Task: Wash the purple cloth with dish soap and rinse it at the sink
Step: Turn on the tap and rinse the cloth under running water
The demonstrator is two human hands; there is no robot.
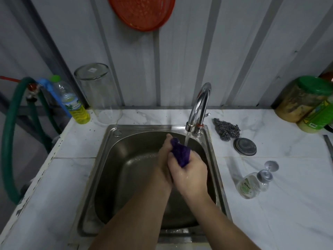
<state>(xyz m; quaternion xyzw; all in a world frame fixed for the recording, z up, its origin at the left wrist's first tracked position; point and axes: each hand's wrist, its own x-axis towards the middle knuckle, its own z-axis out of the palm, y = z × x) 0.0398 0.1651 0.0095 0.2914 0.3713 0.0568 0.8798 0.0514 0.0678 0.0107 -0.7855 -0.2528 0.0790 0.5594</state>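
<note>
While water runs, both hands around purple cloth.

One head-worn wide-angle view looks forward and steeply down, close above the sink, with the wall rising behind it.

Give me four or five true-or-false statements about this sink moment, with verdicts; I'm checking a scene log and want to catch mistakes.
1. Water is running from the faucet onto the purple cloth. True.
2. Only the right hand holds the cloth. False: the left hand grips it too.
3. The soap dispenser stands upright left of the sink. False: it lies on its side on the counter to the right.
4. A steel scourer rests on the counter right of the faucet. True.
5. The glass jar sits inside the basin. False: it stands upside down on the counter behind the sink.
</note>
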